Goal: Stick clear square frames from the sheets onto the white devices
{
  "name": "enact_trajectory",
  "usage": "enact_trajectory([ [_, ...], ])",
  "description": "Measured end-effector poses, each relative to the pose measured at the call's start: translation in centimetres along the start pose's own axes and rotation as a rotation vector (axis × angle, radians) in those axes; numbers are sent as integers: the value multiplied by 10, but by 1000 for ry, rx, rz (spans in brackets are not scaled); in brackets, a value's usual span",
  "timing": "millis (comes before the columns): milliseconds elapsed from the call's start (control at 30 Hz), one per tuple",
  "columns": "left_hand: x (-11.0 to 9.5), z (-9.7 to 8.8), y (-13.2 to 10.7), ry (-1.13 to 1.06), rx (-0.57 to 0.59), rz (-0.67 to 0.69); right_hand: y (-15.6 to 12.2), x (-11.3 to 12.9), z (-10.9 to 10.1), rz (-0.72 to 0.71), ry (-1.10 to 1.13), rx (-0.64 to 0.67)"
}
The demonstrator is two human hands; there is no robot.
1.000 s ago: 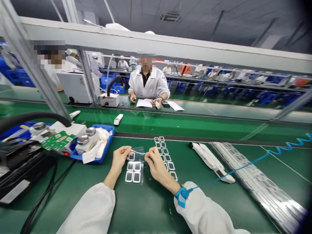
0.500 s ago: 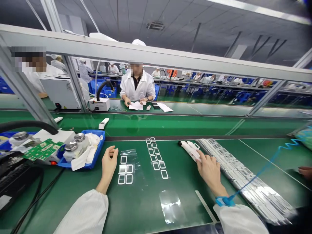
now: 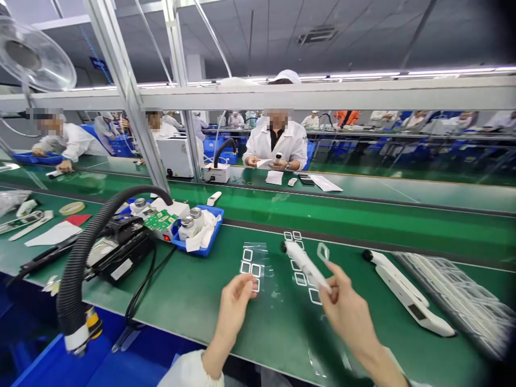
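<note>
My right hand [image 3: 349, 312] grips a white pen-shaped device [image 3: 306, 266] with a black tip, tilted above the table. By its raised index fingertip is a small pale rounded frame [image 3: 323, 251]; whether the finger holds it is unclear. Beneath the device, white square frames [image 3: 300, 278] lie in rows, partly hidden. My left hand [image 3: 234, 303] has thumb and fingers pinched together at the lower part of a clear film [image 3: 260, 252] with white square frames [image 3: 248, 255] on it. What the pinch holds, if anything, is hidden. Another white device [image 3: 407, 295] with a small dark screen lies right of my right hand.
A stack of long clear strips with frames [image 3: 455, 295] lies at the right. To the left are a blue tray [image 3: 209, 242] with metal-capped jars, a green circuit board [image 3: 160, 220] and a black ribbed hose [image 3: 80, 263]. A co-worker [image 3: 276, 145] sits across the green table.
My right hand has lifted the white device and brought it left over the rows of frames. My left hand has moved onto the film with fingers pinched. The view has turned left.
</note>
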State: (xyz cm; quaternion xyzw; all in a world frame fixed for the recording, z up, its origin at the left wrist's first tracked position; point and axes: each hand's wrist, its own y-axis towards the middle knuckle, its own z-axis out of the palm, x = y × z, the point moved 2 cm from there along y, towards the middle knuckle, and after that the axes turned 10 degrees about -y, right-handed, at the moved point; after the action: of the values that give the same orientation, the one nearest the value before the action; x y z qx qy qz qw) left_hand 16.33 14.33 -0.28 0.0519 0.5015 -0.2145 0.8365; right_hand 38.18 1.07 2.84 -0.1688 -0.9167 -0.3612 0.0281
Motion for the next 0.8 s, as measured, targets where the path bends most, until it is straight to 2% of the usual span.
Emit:
enact_trajectory([
  [67,1,-1,-27,-154,12,-150,-8,60,0,-229,96,-6],
  [133,-2,-11,-49,-309,-27,-218,-19,114,0,-464,146,39],
  [167,-5,-20,-59,-369,-80,-216,-24,138,-1,-562,167,63],
  [233,-11,-43,-76,-450,-265,-173,-34,176,-2,-705,267,116],
  [300,-16,-68,-92,-516,-435,-114,-40,205,-2,-725,496,161],
  [367,-20,-95,-107,-579,-516,-25,-43,230,2,-625,777,226],
  [467,-24,-143,-125,-573,-597,101,-47,276,28,-332,1124,383],
  [500,-24,-161,-131,-546,-637,128,-51,295,42,-215,1214,484],
  [567,-25,-198,-140,-500,-720,173,-62,336,72,90,1363,770],
  [633,-27,-233,-148,-487,-802,230,-77,377,99,367,1422,1071],
  [667,-28,-248,-150,-491,-833,250,-85,396,109,460,1428,1184],
  [733,-32,-271,-153,-515,-871,272,-98,426,122,544,1419,1305],
  [800,-35,-285,-154,-543,-889,283,-108,445,127,559,1418,1343],
])
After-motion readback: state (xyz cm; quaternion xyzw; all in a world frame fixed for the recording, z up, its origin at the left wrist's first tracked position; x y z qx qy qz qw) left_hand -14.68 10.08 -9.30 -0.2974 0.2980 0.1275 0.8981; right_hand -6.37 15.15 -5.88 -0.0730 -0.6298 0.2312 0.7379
